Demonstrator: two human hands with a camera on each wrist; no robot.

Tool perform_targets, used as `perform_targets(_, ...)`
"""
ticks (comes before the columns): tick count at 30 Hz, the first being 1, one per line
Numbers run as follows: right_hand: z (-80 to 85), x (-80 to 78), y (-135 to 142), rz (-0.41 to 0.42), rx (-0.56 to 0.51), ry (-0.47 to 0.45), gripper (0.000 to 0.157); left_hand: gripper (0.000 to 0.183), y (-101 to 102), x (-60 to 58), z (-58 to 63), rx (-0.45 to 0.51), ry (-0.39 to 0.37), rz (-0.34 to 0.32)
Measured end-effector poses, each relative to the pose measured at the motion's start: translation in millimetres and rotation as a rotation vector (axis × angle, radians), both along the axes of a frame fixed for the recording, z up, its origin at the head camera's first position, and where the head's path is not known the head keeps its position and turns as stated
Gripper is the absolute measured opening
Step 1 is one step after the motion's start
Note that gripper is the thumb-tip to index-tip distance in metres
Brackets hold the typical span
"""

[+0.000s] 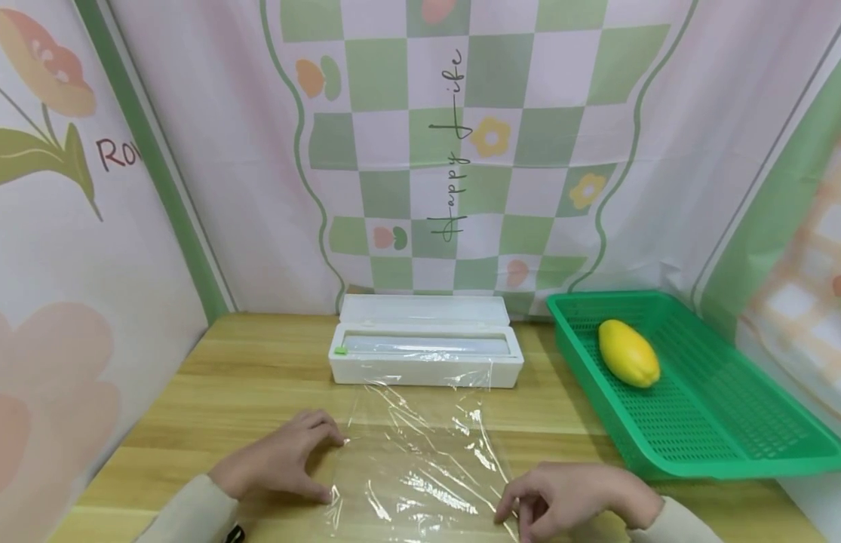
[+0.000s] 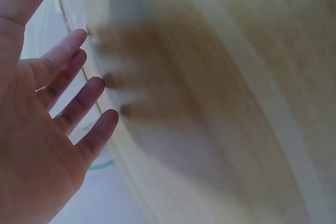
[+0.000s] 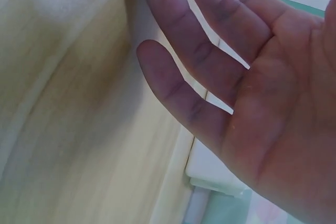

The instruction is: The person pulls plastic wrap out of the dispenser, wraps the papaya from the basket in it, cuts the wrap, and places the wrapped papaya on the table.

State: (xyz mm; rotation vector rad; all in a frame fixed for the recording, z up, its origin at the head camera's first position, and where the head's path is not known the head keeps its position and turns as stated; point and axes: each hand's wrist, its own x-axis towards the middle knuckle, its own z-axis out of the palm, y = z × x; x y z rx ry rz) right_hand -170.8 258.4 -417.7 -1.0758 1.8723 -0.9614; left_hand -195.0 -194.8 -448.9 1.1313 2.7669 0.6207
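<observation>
A sheet of clear cling film (image 1: 420, 460) runs from a white dispenser box (image 1: 427, 371) towards me and lies wrinkled over the wooden table. My left hand (image 1: 280, 458) is at the sheet's left edge, thumb and fingers spread apart, with fingertips touching that edge. In the left wrist view, the fingers (image 2: 86, 100) extend loosely, their tips right at the wood. At the sheet's lower right corner is my right hand (image 1: 576, 494), fingertips down on the film's edge. Its relaxed fingers (image 3: 178, 90) bend slightly in the right wrist view. The box lid (image 1: 423, 310) stands raised, showing the film roll (image 1: 427, 345).
On the right, a green plastic basket (image 1: 705, 464) holds a yellow oval fruit (image 1: 628, 353) and reaches close to my right wrist. Behind the box hangs a checked curtain (image 1: 454, 151). The wooden table (image 1: 257, 362) meets a printed cloth wall (image 1: 53, 302) on the left.
</observation>
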Motion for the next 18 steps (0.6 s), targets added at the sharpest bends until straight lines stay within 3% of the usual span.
perform_targets(2, 3.4, -1.6, 2.1, 0.004, -0.017, 0.008, 0.031, 0.074, -0.3, 0.4, 0.7, -0.005, -0.017, 0.004)
perform_targets(5, 13.6, -6.3, 8.3, -0.003, -0.029, 0.129, 0.028, 0.076, 0.0, 1.1, 2.9, -0.008, -0.049, 0.011)
perform_targets(9, 35.5, -16.7, 21.3, -0.091, -0.018, 0.305, 0.028, 0.077, -0.3, 1.2, 3.1, -0.005, -0.068, 0.019)
perform_targets(18, 89.5, -48.7, 58.5, -0.347, 0.047, 0.378, 0.028, 0.077, -2.1, -1.4, -3.1, 0.020, -0.054, 0.021)
